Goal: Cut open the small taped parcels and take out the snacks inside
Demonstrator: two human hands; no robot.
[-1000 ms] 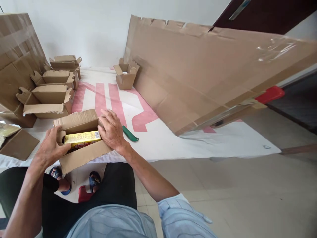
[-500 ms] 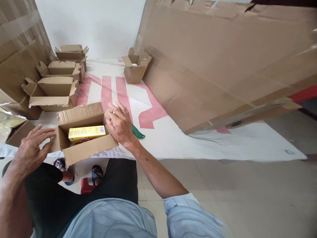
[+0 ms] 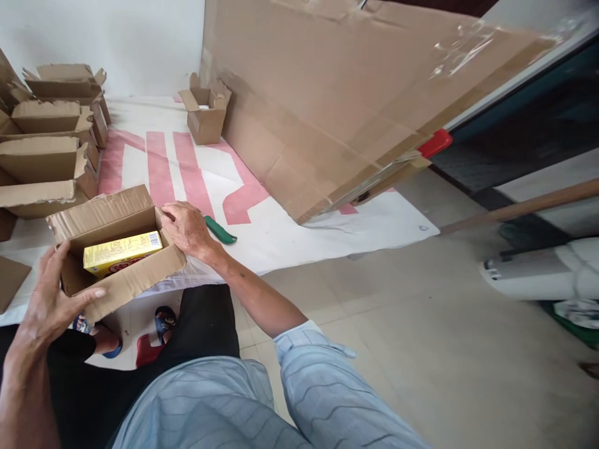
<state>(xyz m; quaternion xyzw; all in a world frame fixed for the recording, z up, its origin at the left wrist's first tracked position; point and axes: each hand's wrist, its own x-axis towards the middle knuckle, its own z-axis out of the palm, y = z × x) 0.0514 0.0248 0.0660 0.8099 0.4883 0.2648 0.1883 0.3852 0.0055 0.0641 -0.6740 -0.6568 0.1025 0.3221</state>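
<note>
Two hands are holding one carton [image 3: 140, 280] in the lower left of the frame, staying apart with the carton between them. The left hand [image 3: 51, 293] is gripping the left end, its thumb lying over the near flap and its fingers pressing at the end wall. The right hand [image 3: 187, 227] is curling over the right end; some of its fingertips are hiding from view. The carton is sitting at the near edge of the cloth [image 3: 290, 243], its long flaps spreading outward. Inside, a yellow box [image 3: 124, 252] is lying lengthwise, its barcode showing toward the right end; neither hand is touching it. A green tool [image 3: 221, 231] is lying on the cloth just beside the right hand. Three open cartons [image 3: 40, 193] are standing in a row at upper left. A small carton [image 3: 206, 125] is standing at upper middle, beside a big panel [image 3: 327, 106] that is filling the upper centre. A red thing [image 3: 435, 143] is poking out past the panel's right edge.
</note>
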